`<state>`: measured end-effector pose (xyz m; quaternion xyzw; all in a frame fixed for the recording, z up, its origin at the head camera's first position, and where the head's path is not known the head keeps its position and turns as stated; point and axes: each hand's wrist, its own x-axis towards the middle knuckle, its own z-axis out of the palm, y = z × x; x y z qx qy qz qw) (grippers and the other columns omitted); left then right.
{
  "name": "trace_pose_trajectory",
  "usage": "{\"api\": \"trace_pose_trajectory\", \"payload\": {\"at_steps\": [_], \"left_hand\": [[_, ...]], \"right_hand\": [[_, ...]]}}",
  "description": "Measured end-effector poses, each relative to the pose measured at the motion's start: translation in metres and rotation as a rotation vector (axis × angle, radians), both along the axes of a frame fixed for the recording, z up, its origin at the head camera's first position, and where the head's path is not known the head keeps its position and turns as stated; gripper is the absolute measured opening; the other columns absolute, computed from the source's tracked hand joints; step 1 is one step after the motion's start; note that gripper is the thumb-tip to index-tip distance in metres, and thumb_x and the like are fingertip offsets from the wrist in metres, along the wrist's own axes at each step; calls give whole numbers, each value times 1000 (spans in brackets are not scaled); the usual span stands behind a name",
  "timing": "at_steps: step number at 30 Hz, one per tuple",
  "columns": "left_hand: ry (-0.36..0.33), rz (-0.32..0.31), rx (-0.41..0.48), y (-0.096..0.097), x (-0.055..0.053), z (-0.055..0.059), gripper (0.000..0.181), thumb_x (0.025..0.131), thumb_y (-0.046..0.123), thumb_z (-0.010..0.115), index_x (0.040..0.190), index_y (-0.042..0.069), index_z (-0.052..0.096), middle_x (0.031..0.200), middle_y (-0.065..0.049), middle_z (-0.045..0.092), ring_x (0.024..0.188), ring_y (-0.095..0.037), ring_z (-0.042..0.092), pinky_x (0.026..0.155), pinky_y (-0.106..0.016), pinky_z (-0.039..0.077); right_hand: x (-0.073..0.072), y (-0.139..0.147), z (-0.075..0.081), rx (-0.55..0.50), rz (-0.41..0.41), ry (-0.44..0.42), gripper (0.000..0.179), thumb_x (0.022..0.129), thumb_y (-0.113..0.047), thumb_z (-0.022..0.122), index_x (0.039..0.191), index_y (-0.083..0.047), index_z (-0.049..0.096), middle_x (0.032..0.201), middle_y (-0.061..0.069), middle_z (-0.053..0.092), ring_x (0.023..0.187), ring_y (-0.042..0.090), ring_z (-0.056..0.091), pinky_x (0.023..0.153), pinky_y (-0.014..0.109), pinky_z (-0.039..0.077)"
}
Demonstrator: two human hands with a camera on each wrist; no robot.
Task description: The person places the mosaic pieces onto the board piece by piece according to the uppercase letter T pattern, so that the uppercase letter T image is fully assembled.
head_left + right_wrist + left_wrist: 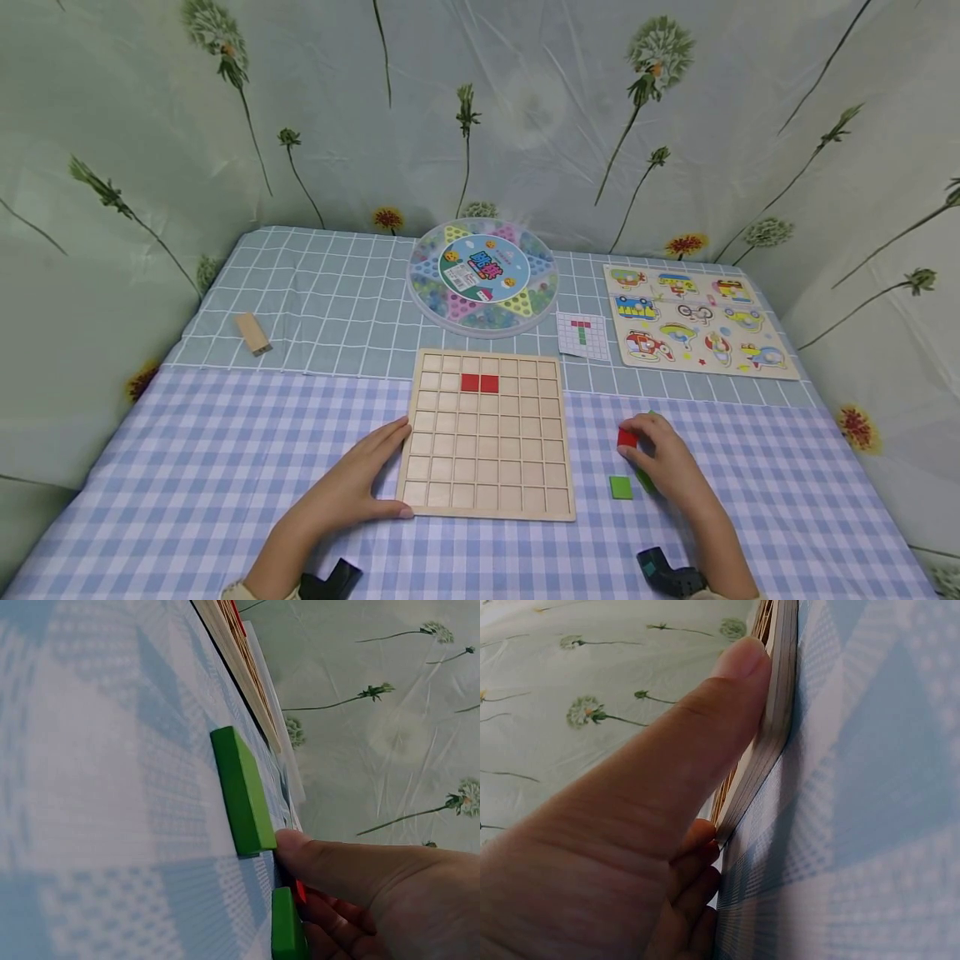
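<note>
A red tile (pixel 627 438) is pinched by the right hand (pixel 667 462), right of the grid board (pixel 487 448), near a green tile (pixel 620 487). The left hand (pixel 358 477), fingers extended, touches the board's left edge. Two red squares (pixel 470 382) fill neighbouring board cells. Beyond the board, a clear round case (pixel 480 331) holds coloured beads; its label (pixel 487 265) is too small to read.

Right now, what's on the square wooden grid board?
Two red square tiles, adjacent, near the far edge of the board. The cell floors beneath them are covered; the left hand covers bits of the board's left edge.
</note>
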<state>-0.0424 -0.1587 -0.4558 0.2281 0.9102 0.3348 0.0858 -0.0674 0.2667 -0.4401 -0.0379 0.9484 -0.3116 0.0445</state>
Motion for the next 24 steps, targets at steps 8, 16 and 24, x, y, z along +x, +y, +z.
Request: {"api": "trace_pose_trajectory", "payload": {"at_steps": [8,16,24], "left_hand": [[-2,0,0,1,0,0,106,60,63,67,142,7,27,145,-7,24,130,-28,24,101,-47,26],[6,11,0,0,0,-1,108,58,62,69,141,8,28,145,-5,24,130,-27,24,102,-46,25],[8,6,11,0,0,-2,108,58,62,69,141,8,28,145,-5,24,130,-27,24,102,-46,25]], "right_hand": [[1,-4,3,-42,-64,52,34,80,-11,68,112,-5,59,104,10,56,91,23,52,83,43,46],[-6,-24,10,-194,-17,309,36,77,-8,70,112,-5,60,99,5,59,83,15,54,72,26,49],[-20,-67,19,-330,95,422,33,77,-9,71,108,-4,60,98,3,57,82,13,53,71,29,49]]}}
